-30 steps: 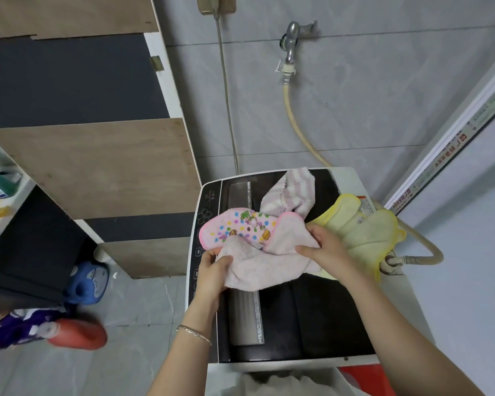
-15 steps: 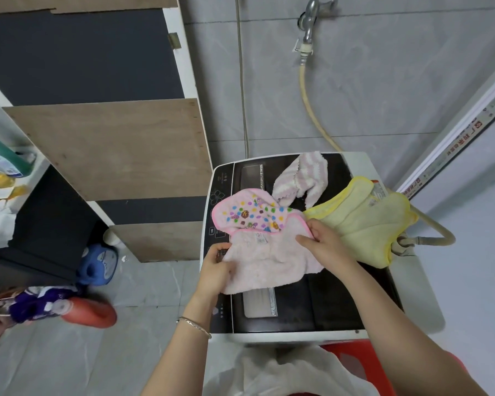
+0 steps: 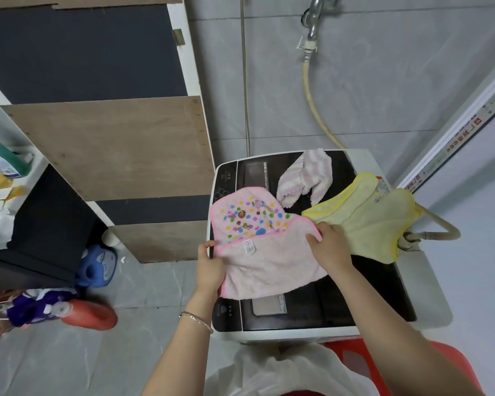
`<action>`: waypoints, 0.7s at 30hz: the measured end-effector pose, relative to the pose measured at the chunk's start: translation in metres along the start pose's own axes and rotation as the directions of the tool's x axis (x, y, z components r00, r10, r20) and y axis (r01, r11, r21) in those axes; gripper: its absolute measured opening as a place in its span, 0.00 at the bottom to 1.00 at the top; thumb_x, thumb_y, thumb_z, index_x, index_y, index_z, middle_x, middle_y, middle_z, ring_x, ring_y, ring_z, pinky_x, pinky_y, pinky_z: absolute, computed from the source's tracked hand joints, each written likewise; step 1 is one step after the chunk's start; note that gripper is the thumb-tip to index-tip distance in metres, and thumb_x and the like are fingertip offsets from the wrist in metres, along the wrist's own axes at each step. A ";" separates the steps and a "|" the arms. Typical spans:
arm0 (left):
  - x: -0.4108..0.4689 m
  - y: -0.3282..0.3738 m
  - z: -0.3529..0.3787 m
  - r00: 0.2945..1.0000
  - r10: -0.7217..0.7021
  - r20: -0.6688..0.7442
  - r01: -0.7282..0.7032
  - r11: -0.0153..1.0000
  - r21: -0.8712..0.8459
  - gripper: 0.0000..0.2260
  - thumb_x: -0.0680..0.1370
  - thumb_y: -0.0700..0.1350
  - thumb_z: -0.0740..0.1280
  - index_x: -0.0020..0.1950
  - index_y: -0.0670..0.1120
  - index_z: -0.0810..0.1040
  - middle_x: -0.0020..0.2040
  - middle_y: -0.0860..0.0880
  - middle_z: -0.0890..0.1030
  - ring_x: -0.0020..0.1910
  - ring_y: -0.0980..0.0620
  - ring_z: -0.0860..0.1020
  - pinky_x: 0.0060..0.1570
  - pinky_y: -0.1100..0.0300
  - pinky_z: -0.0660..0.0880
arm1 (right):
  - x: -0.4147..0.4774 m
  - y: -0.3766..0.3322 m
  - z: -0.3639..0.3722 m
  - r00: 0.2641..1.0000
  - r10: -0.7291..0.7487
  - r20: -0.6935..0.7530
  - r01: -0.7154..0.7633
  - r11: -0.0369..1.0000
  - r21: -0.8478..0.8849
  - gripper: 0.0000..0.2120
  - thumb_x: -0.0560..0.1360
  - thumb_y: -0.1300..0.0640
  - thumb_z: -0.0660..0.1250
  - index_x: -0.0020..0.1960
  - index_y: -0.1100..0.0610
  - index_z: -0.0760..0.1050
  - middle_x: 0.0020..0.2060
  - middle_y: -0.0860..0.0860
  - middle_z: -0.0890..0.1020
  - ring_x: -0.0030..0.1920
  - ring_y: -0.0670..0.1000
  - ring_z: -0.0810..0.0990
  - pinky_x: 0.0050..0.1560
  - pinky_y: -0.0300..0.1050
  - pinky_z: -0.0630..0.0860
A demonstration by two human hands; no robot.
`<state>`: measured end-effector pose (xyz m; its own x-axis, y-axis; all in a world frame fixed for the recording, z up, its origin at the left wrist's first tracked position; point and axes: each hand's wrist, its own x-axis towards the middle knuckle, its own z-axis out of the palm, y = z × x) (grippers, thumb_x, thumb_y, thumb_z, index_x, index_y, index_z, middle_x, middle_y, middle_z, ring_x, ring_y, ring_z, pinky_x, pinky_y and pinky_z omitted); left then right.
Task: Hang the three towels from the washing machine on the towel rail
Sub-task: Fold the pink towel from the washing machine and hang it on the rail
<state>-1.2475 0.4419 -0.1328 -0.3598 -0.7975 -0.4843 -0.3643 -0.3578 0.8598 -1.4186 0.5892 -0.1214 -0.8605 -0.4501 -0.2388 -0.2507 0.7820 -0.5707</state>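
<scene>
Three towels lie on the closed dark lid of the washing machine (image 3: 377,298). The pink towel (image 3: 263,261) with coloured dots is folded over itself at the lid's left. My left hand (image 3: 210,267) grips its left edge and my right hand (image 3: 329,247) pinches its upper right corner. A yellow towel (image 3: 369,221) lies to the right, partly hanging over the machine's side. A pink-and-white striped towel (image 3: 306,178) lies crumpled at the back. No towel rail is in view.
A tap (image 3: 312,21) with a yellowish hose (image 3: 312,104) is on the tiled wall behind the machine. A wooden shelf unit (image 3: 112,144) stands to the left. A blue bottle (image 3: 97,265) and a red bottle (image 3: 89,314) lie on the floor at left. Something red (image 3: 363,361) sits in front of the machine.
Both hands keep hold of the pink towel and have spread it a little wider, the left hand moving along its left edge. The camera has tilted down and shifted.
</scene>
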 end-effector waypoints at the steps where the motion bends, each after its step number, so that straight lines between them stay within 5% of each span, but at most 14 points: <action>1: 0.001 -0.001 -0.002 1.000 0.015 0.000 -0.015 0.999 0.038 0.17 0.73 0.27 0.50 0.51 0.43 0.71 0.52 0.45 0.74 0.48 0.46 0.74 0.42 0.60 0.73 | -0.001 -0.002 0.001 1.000 0.006 0.000 -0.006 1.000 -0.019 0.15 0.77 0.55 0.62 0.61 0.62 0.72 0.57 0.60 0.74 0.54 0.59 0.74 0.48 0.44 0.67; 4: 0.007 -0.006 -0.004 1.000 0.014 0.009 -0.015 0.991 0.134 0.17 0.72 0.26 0.49 0.42 0.42 0.74 0.45 0.46 0.74 0.39 0.52 0.71 0.29 0.75 0.66 | -0.001 -0.006 0.004 1.000 0.007 0.012 -0.006 0.998 -0.063 0.19 0.75 0.54 0.65 0.63 0.60 0.69 0.59 0.60 0.73 0.56 0.60 0.75 0.52 0.49 0.72; 6: 0.010 -0.008 -0.006 1.000 -0.006 0.008 0.004 0.985 0.171 0.15 0.73 0.27 0.51 0.45 0.41 0.74 0.46 0.45 0.74 0.37 0.54 0.69 0.26 0.75 0.64 | 0.000 -0.009 0.004 0.999 0.015 0.034 -0.011 0.995 -0.098 0.23 0.74 0.55 0.67 0.65 0.61 0.66 0.60 0.60 0.74 0.58 0.61 0.75 0.54 0.50 0.73; 8: 0.012 -0.009 -0.007 1.000 -0.011 0.013 0.008 0.982 0.189 0.12 0.74 0.29 0.54 0.48 0.41 0.74 0.48 0.45 0.74 0.41 0.52 0.71 0.30 0.72 0.66 | 0.002 -0.014 0.002 0.997 0.037 0.064 -0.031 0.995 -0.092 0.23 0.73 0.55 0.68 0.65 0.62 0.67 0.60 0.59 0.76 0.58 0.60 0.76 0.53 0.49 0.73; 13: 0.017 -0.005 -0.008 0.999 -0.041 0.022 0.038 0.991 0.129 0.06 0.75 0.36 0.64 0.51 0.42 0.72 0.47 0.46 0.75 0.39 0.56 0.72 0.35 0.68 0.69 | 0.005 -0.026 0.000 0.982 0.048 0.180 -0.050 0.999 0.003 0.11 0.70 0.51 0.68 0.42 0.59 0.74 0.39 0.53 0.78 0.41 0.53 0.76 0.37 0.45 0.68; 18: 0.026 0.009 -0.007 0.998 -0.060 0.035 0.059 0.997 0.042 0.19 0.75 0.39 0.66 0.62 0.42 0.64 0.54 0.47 0.72 0.50 0.50 0.74 0.42 0.61 0.71 | 0.024 -0.042 0.002 0.969 0.097 0.227 -0.144 0.968 0.204 0.17 0.70 0.43 0.66 0.43 0.58 0.72 0.38 0.54 0.76 0.40 0.53 0.76 0.40 0.46 0.68; 21: 0.035 0.018 -0.003 0.994 -0.100 0.032 0.101 0.995 -0.014 0.25 0.75 0.38 0.67 0.68 0.39 0.59 0.55 0.45 0.72 0.51 0.48 0.74 0.45 0.58 0.72 | 0.039 -0.050 0.005 0.944 0.183 0.274 -0.268 0.910 0.316 0.23 0.72 0.44 0.67 0.48 0.66 0.73 0.41 0.64 0.74 0.43 0.58 0.77 0.43 0.44 0.65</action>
<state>-1.2639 0.4058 -0.1335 -0.3488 -0.7418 -0.5728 -0.3865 -0.4430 0.8089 -1.4376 0.5300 -0.1065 -0.7370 -0.4000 -0.5448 0.1424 0.6960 -0.7038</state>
